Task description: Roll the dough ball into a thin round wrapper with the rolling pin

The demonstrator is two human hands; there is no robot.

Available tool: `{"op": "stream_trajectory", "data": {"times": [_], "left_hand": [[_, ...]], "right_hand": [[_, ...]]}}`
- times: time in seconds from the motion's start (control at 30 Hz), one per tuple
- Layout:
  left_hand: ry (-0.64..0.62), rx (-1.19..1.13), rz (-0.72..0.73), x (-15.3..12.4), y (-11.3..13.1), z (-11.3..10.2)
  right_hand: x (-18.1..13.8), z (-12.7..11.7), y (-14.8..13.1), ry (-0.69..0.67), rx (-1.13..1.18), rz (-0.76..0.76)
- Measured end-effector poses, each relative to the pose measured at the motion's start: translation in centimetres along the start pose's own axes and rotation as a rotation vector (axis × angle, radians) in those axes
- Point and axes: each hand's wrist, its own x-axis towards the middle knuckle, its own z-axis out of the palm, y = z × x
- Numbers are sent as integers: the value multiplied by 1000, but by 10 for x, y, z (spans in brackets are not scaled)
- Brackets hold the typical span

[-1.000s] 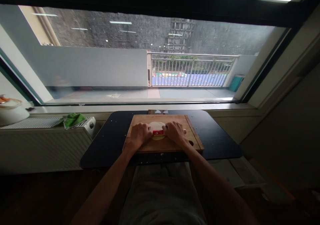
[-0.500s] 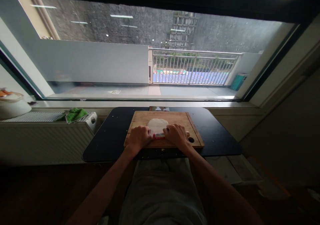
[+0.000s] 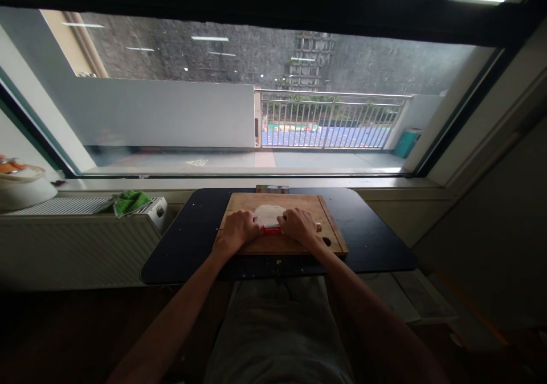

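A flat round of pale dough point(image 3: 269, 212) lies on a wooden cutting board point(image 3: 239, 201). Across its near edge sits a rolling pin point(image 3: 272, 230) with a red-and-white label in the middle and a wooden end showing at the right. My left hand point(image 3: 241, 228) is closed around the pin's left part, whose end is hidden under it. On the other side of the label, my right hand point(image 3: 299, 223) grips the pin with bent fingers. Part of the dough's near side is hidden by the pin and hands.
The board rests on a small black table point(image 3: 371, 236) with pale crumbs, below a wide window. A radiator point(image 3: 85, 253) with a green cloth point(image 3: 130, 201) on top stands at the left, near a white container point(image 3: 25, 187). The board has a round hole point(image 3: 326, 241) at its near right.
Both hands and the rolling pin have moved slightly forward over the board, toward the dough. The label has turned to show more red. My view has tilted up a little.
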Motion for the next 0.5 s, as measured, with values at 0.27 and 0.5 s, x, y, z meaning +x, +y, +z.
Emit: {"op": "stream_trajectory", "data": {"times": [0.27,0.5], "left_hand": [[-81,-58,-8,20,-5,0],[-106,-26,-9,40,-7,-3]], "right_hand": [[17,-1,4,-22,51,-15],[36,1,9,10,78,-19]]}}
